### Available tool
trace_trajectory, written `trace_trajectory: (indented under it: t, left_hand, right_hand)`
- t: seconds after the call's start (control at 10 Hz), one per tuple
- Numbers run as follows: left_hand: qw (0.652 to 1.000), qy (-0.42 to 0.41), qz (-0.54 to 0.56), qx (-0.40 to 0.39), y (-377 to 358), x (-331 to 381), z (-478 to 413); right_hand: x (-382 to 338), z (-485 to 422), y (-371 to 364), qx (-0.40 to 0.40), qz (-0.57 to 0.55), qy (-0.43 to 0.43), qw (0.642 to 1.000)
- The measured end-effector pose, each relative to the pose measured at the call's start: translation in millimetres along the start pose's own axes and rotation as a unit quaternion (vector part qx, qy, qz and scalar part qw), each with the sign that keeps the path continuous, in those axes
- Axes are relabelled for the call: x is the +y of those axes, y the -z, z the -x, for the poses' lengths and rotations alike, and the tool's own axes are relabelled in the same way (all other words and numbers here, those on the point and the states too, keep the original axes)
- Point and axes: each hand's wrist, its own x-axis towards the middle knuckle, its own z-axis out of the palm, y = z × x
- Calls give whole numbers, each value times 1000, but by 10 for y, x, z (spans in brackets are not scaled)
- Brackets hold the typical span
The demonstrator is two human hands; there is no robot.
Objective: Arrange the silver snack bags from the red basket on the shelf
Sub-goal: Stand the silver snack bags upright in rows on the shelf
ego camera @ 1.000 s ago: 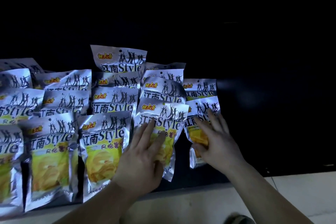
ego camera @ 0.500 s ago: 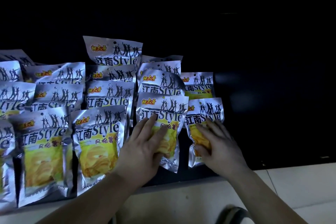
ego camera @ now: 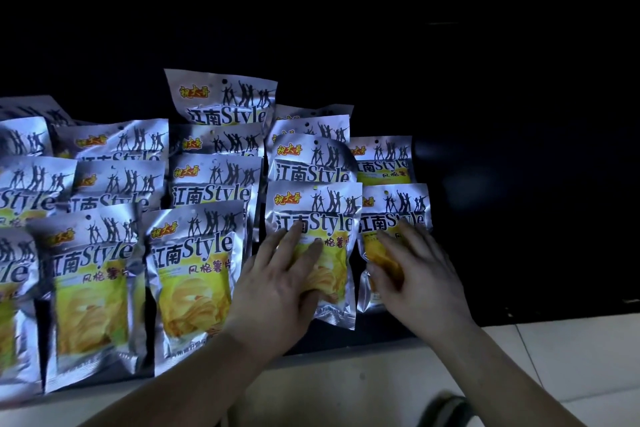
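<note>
— Where are the silver snack bags (ego camera: 194, 253) to be found?
— They are stood in overlapping rows on the dark shelf (ego camera: 502, 236), fronts turned to the camera; the rows are stepped back toward 12 o'clock, and most of the block is spread toward 9 o'clock from the hands.
— How is the left hand (ego camera: 277, 288) held?
— It is laid flat on the front bag (ego camera: 311, 204) of one column; the fingers are kept straight and spread over the yellow print; nothing is gripped.
— And the right hand (ego camera: 419, 281)?
— It is pressed, fingers extended, on the end bag (ego camera: 394, 208); that bag is set just beside the front bag, at its 3 o'clock; whether the edges touch cannot be told.
— What is shown at 6 o'clock?
— A pale tiled floor (ego camera: 571, 357) is seen below the shelf edge.
</note>
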Motion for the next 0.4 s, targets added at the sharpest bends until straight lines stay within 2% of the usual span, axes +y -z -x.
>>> trace_trajectory:
  t: [0.2,0.3,0.4]
  left_hand:
    - [998,-9,37,54,214,-30,-3]
    - [995,1,96,15,360,-77,4]
    - [978,64,177,-92,605,-99,73]
  right_hand:
    - [-250,-10,113,-12,-34,1,999]
    - [-455,-37,338,-54,-48,-24,997]
    - [-682,-70,671,-126,-51,-64,989]
